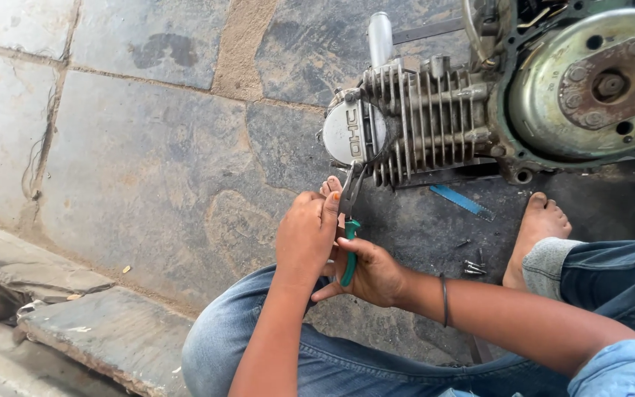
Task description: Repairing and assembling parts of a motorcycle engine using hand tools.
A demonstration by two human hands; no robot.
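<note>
**Inspector:** Both hands are closed on one tool. Right hand [371, 273] wraps the green handles of the pliers [350, 220], fingers curled round them. Left hand [306, 237] closes over the upper part of the same pliers, thumb side toward the metal head.

**Clerk:** Where do the pliers sit?

**Inspector:** Upright between the two hands, handles down, dark metal nose up. Nose reaches the lower edge of the round end cover [353, 132] on the engine [435, 117]. Whether the nose grips a part there, I cannot tell; the spot is too small.

**Clerk:** Engine position?

**Inspector:** On the stone floor [148, 162], just ahead of the person. Finned cylinder lies sideways, end cover toward the left. Large round flywheel [597, 84] with a rusty hub sits at the right end.

**Clerk:** Anything near it?

**Inspector:** Blue saw blade [461, 201] lies flat on the dark, oily floor just below the fins. Small cluster of bolts [473, 266] lies nearer the person, beside the bare right foot [540, 228]. Toes of the other foot [331, 187] show just above the left hand. Person wears blue jeans and a dark band on the right wrist.
</note>
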